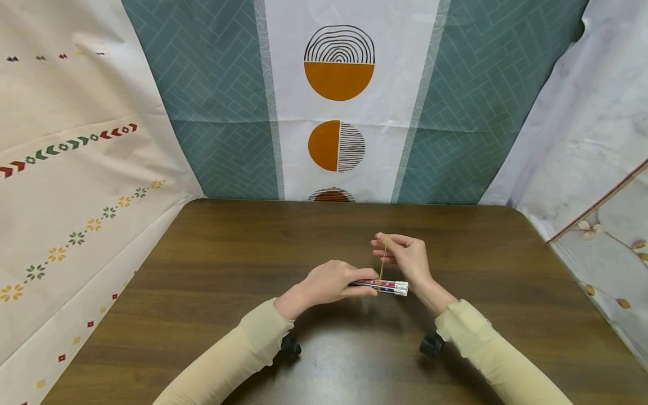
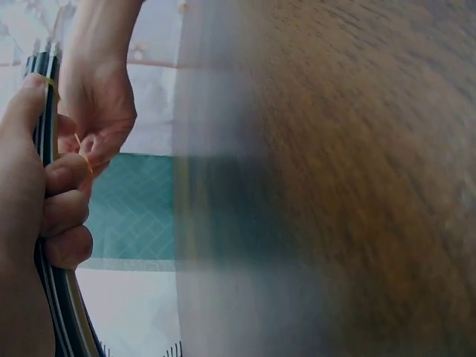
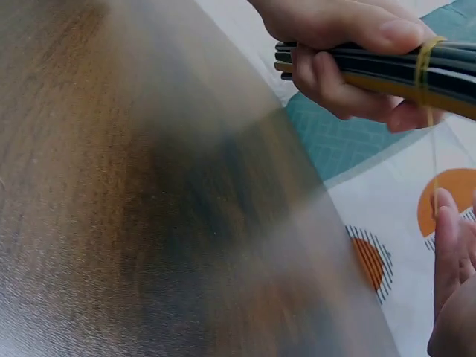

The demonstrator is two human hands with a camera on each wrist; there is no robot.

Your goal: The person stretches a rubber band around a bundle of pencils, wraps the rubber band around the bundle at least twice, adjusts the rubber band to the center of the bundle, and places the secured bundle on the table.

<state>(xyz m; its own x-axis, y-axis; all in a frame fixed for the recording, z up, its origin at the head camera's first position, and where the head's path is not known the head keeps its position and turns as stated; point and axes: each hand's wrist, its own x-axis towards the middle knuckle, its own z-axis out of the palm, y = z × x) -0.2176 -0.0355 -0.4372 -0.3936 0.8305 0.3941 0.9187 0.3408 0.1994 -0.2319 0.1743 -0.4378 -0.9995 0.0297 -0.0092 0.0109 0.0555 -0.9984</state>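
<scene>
The pencils (image 1: 391,286) lay in a bundle in the grip of the left hand (image 1: 334,283), raised above the desk (image 1: 238,242). That hand was closed around them, its thumb along one side and its fingers curled round the other. The white ends stuck out past the left fingertips toward the right hand (image 1: 409,257) and came to just beside the right wrist; whether they touched it could not be told. The opposite ends showed beyond the heel of the left hand in the right wrist view, dark apart from a yellow one.

A yellow rubber band (image 1: 382,261) circled the bundle right at the left thumb and fingertips, on the side nearer the right hand. From there, a thin stretch of it ran away from the pencils to the right hand, which pinched it between thumb and fingertip. The right hand's other fingers were loosely bent and apart from the bundle.

Behind both hands, pale sleeves (image 1: 228,351) covered the forearms, with a small black device (image 1: 290,346) under each wrist. Beyond the hands, past the far edge of the desk, hung a teal and white cloth (image 1: 223,79) printed with orange circles.
</scene>
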